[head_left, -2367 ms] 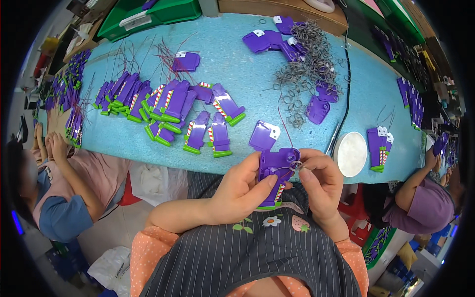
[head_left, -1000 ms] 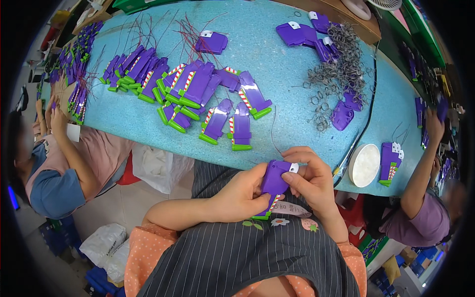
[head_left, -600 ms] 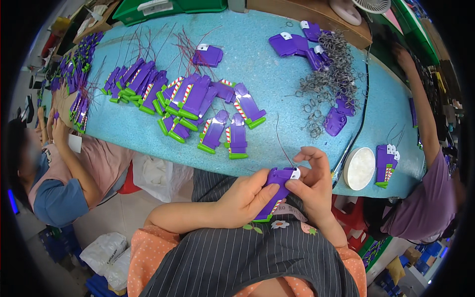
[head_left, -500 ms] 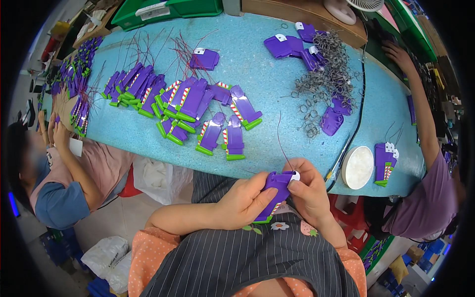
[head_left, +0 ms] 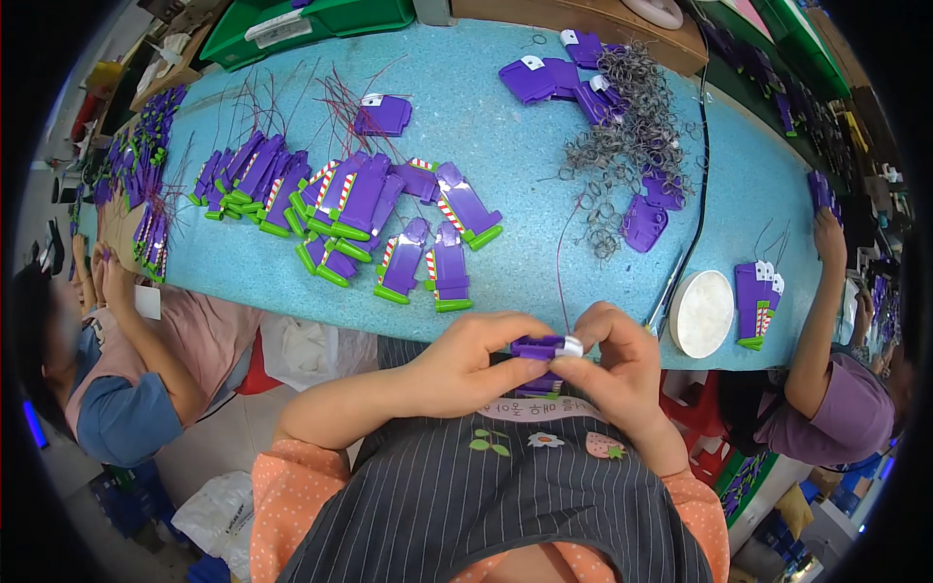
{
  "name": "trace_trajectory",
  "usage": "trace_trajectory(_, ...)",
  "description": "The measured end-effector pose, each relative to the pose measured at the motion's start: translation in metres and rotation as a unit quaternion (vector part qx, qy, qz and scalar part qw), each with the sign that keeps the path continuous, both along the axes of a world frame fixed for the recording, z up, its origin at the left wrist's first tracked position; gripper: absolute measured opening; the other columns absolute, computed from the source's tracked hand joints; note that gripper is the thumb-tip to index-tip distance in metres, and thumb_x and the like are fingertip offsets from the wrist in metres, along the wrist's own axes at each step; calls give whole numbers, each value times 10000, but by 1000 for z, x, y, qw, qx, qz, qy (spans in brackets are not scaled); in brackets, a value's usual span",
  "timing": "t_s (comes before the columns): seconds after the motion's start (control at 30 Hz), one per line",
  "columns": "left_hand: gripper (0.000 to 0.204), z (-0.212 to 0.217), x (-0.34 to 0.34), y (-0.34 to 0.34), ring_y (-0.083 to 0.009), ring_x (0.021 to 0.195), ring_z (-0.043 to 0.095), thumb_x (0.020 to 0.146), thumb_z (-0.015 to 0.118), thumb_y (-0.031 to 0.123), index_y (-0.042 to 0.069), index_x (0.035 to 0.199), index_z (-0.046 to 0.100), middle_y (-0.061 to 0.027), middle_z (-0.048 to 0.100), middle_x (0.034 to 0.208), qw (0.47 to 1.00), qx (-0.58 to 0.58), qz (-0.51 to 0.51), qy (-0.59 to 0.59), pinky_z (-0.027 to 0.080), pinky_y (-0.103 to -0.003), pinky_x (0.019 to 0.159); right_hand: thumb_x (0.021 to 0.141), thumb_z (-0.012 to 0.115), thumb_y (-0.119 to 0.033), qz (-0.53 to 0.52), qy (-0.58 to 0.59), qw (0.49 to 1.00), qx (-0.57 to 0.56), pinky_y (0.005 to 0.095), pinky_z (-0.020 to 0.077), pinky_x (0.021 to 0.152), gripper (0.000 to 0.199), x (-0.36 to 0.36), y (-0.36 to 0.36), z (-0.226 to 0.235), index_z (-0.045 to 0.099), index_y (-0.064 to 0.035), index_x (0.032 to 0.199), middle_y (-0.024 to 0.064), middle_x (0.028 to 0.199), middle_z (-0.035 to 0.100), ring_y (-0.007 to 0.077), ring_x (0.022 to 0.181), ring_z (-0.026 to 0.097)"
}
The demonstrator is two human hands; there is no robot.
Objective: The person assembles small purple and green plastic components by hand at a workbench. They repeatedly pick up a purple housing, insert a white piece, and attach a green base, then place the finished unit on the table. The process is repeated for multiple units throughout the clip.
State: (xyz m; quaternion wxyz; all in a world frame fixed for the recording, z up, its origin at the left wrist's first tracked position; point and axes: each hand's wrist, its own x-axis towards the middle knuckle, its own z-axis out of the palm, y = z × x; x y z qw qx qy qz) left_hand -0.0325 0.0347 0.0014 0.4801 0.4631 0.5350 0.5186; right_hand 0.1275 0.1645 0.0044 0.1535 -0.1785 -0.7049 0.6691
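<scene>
Just in front of my apron, at the table's near edge, a purple plastic wing piece [head_left: 531, 350] with a white end is held between both hands. My left hand [head_left: 476, 364] is closed on its left side, thumb along the near face. My right hand [head_left: 617, 364] pinches the white end [head_left: 570, 346] between thumb and fingers. A thin dark red wire [head_left: 560, 267] rises from that end over the tabletop. The wing's lower part is tilted toward me and mostly hidden. Similar purple wings [head_left: 367, 199] with green edges and striped strips lie in a pile ahead and left.
Grey wire coils [head_left: 637, 126] lie tangled at the back right, beside loose purple parts [head_left: 644, 223]. A white round dish [head_left: 702, 314], tweezers [head_left: 665, 290] and a black cable [head_left: 702, 175] are to my right. Co-workers sit on both sides. A green bin [head_left: 340, 21] stands at the back.
Both hands have tipped the wing, so its face is foreshortened now. The wire has swung with it. The co-worker on the right has drawn an arm back and now touches a purple piece.
</scene>
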Motion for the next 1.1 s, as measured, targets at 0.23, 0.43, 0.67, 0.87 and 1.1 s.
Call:
trace_trajectory(0.23, 203, 12, -9, 1, -81, 874, 564, 922, 545, 97, -20, 1084, 510, -49, 609, 951, 961, 0, 153, -228, 459, -242, 760, 765, 731, -112, 8, -146, 989, -25, 228, 333, 447, 185, 12, -10, 3, 633, -2, 876, 18, 659, 528, 54, 501, 428)
trace_trajectory(0.43, 212, -5, 14, -5, -77, 879, 553, 929, 541, 110, -18, 1093, 498, -51, 597, 962, 963, -12, 157, -218, 458, -241, 770, 818, 678, -129, 23, -116, 993, -16, 248, 366, 494, 150, 9, -18, 2, 624, 8, 849, 55, 664, 543, 83, 556, 476)
trace_trajectory(0.67, 215, -2, 22, -5, -63, 876, 528, 929, 547, 124, -14, 1086, 500, -38, 587, 959, 973, -36, 158, -164, 447, -233, 760, 829, 662, -138, 6, -78, 993, -85, 282, 379, 585, 164, 3, -15, -7, 609, 16, 845, 63, 709, 519, 124, 652, 487)
trace_trajectory(0.87, 329, -6, 18, 4, -209, 1019, 519, 900, 576, 155, -35, 1132, 442, -162, 526, 1111, 994, 28, 46, 91, 419, -355, 881, 835, 653, -138, 5, -50, 997, 59, 291, 409, 601, 188, 11, -8, -3, 591, 20, 917, 75, 749, 533, 134, 661, 502)
trace_trajectory(1.1, 634, 24, -66, 109, -438, 1246, 352, 779, 672, 198, -91, 1241, 348, -314, 377, 1298, 914, 52, 68, 398, 312, -427, 1048, 797, 623, 16, -394, 43, 914, 93, 192, 413, 618, 234, 74, 64, 39, 552, -8, 1019, 28, 899, 581, 74, 729, 522)
